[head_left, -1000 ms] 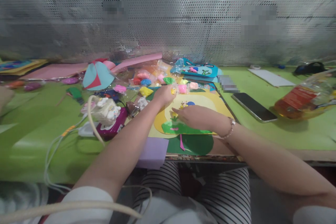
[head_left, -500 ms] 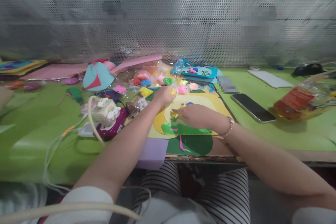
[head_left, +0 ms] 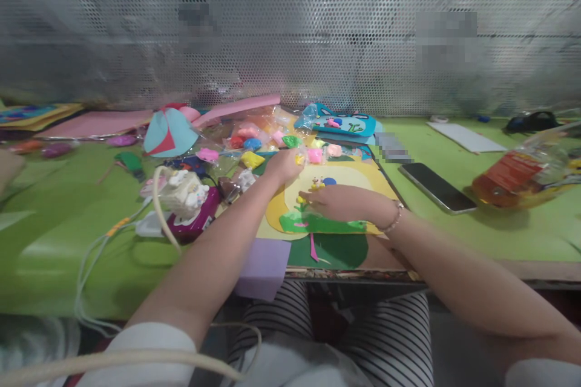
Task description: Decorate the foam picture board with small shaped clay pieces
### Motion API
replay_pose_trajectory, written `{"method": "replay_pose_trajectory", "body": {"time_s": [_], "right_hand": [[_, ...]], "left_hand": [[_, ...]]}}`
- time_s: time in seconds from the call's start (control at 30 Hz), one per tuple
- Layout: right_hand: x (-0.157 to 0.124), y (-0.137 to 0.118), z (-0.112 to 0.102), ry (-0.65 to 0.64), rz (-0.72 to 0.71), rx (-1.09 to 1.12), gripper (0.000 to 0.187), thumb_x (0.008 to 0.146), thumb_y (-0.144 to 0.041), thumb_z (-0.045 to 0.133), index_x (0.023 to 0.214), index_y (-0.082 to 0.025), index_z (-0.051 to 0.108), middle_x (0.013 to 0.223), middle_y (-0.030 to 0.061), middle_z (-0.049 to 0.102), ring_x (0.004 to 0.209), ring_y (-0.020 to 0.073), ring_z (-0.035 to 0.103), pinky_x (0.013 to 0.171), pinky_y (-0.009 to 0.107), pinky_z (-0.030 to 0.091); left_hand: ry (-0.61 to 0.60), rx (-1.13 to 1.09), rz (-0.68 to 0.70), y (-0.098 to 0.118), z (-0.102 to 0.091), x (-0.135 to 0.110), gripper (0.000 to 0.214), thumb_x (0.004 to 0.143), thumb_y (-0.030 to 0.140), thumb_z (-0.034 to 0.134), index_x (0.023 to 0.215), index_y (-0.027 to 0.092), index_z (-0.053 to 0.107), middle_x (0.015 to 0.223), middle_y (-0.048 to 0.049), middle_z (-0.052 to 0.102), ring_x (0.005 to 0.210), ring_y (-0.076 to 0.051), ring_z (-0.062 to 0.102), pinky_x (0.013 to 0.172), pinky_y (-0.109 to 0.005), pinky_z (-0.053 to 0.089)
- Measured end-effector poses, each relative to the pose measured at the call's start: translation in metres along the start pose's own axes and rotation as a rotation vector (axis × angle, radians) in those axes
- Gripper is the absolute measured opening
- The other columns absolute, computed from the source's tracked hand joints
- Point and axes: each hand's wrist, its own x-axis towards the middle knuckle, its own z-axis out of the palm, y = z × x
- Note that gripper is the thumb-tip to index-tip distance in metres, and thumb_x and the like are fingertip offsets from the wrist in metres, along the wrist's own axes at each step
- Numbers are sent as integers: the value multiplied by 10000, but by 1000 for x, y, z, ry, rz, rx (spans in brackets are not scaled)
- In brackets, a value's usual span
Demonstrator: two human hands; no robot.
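My left hand (head_left: 285, 167) rests at the far edge of a yellow craft picture (head_left: 354, 176) and pinches a small bag of yellow clay (head_left: 300, 158). My right hand (head_left: 345, 202) lies flat on the picture, fingertips touching a small yellow clay piece (head_left: 301, 199) stuck above a green paper strip (head_left: 327, 225). Tiny clay figures (head_left: 319, 181) sit just beyond the fingers. Several bags of coloured clay (head_left: 252, 143) lie behind my left hand.
A black phone (head_left: 433, 187) lies right of the picture, an orange-labelled plastic bag (head_left: 526, 172) further right. A hot-glue gun with white cable (head_left: 186, 205) sits left, a purple sheet (head_left: 263, 266) at the table's front edge. Perforated metal screen behind.
My right hand has shifted slightly along the picture, fingertips staying on the yellow piece. My left hand has kept its place.
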Motion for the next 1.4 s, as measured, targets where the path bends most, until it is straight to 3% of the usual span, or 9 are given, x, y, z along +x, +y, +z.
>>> {"method": "replay_pose_trajectory", "body": {"time_s": [0.17,0.33,0.53,0.73,1.0,1.13,1.27,1.4], "right_hand": [[-5,-7,0,15,26,-79,526,910,-202,337,1436,-188,361,860,132,705,670,222,626,498,269,282],[-6,-12,2,-38,-5,-76,574,871,-126,351,1443,-176,349,745,114,695,584,200,593,474,267,245],[-8,-8,1,4,0,-142,597,883,-145,335,1475,-184,274,821,133,694,626,211,596,482,265,246],[-11,-9,-1,-104,36,-112,688,825,-89,374,1490,-182,224,701,92,674,499,160,505,485,261,240],[-14,-7,-4,-141,29,-132,737,768,-65,385,1482,-190,249,561,26,583,418,124,371,472,263,208],[-14,-6,-3,-50,8,-117,696,773,-77,394,1457,-181,315,552,27,564,431,129,377,473,261,226],[-14,-11,-3,-81,27,-70,658,781,-77,407,1423,-219,382,508,7,533,407,120,381,485,260,245],[-14,-13,-3,-63,26,-105,663,807,-99,390,1452,-238,326,612,53,610,460,147,444,479,259,233]], "left_hand": [[3,-30,29,0,0,0,330,759,270,517,1046,157,635,972,-149,690,917,-296,633,756,-348,458],[2,-35,18,-1,1,0,337,752,263,529,1058,160,629,1002,-152,687,917,-290,633,750,-343,461],[8,-12,18,-2,2,0,324,758,291,525,1043,177,629,985,-131,691,915,-273,635,747,-329,465],[-12,7,-3,0,0,-1,334,763,303,532,1060,178,621,1016,-134,689,938,-272,636,761,-324,465],[-2,8,-3,-1,0,-1,342,760,311,547,1066,181,623,1022,-127,690,942,-268,636,753,-311,461],[16,-7,7,-3,2,-1,327,760,306,539,1050,185,630,989,-123,695,902,-265,641,722,-311,459],[23,-9,3,-2,3,-2,311,762,309,542,1035,193,632,966,-114,696,893,-253,637,730,-307,456],[29,-20,14,-3,3,-1,303,765,299,535,1028,181,627,963,-135,690,894,-273,637,730,-328,458]]}}
